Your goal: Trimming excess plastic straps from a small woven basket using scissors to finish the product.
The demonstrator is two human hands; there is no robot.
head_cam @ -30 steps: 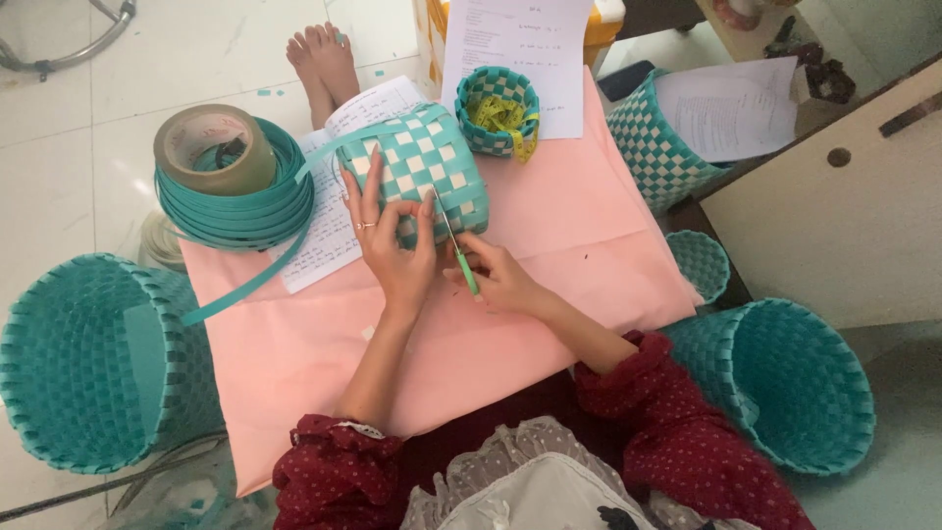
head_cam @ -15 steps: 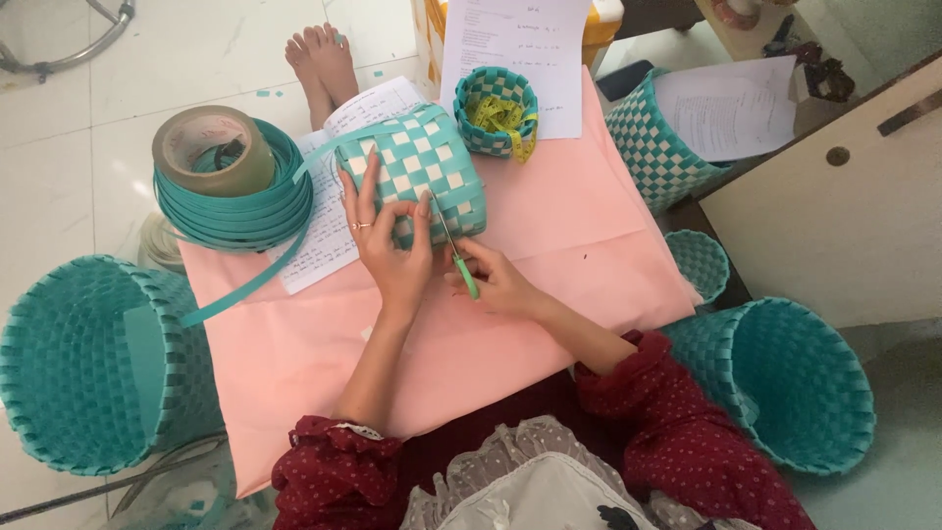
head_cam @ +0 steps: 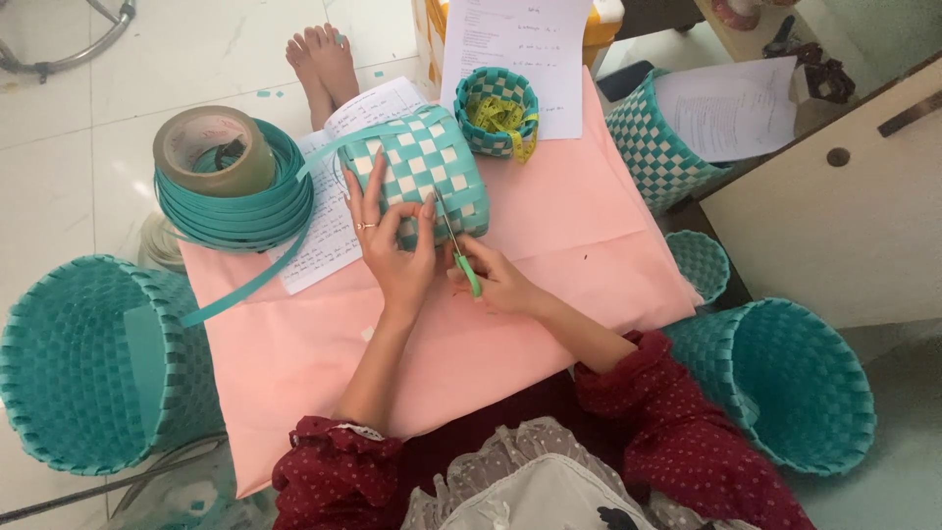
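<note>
Two tall teal woven baskets flank the scene, one on the floor at the left (head_cam: 93, 363) and one at the right (head_cam: 785, 383), and between them a pink sheet (head_cam: 549, 245) covers the table that carries the work. On that sheet, at its far side, sits a coil of teal strip (head_cam: 231, 211) with a roll of brown tape (head_cam: 206, 147) resting on top, and a loose strip runs from the coil toward the small teal-and-white woven basket (head_cam: 422, 172), which lies on its side near the middle of the table on printed paper. The left hand (head_cam: 392, 240) is spread over the near wall of this basket, fingers pressing it flat and steady. The right hand (head_cam: 500, 280) is clenched around green-handled scissors (head_cam: 459, 250), whose blades point up against the weave just beside the left thumb. To trim well here, it seems wise to keep the basket pinned firmly, hold the blade tips close to the weave, and keep the thumb clear of the cut.
</note>
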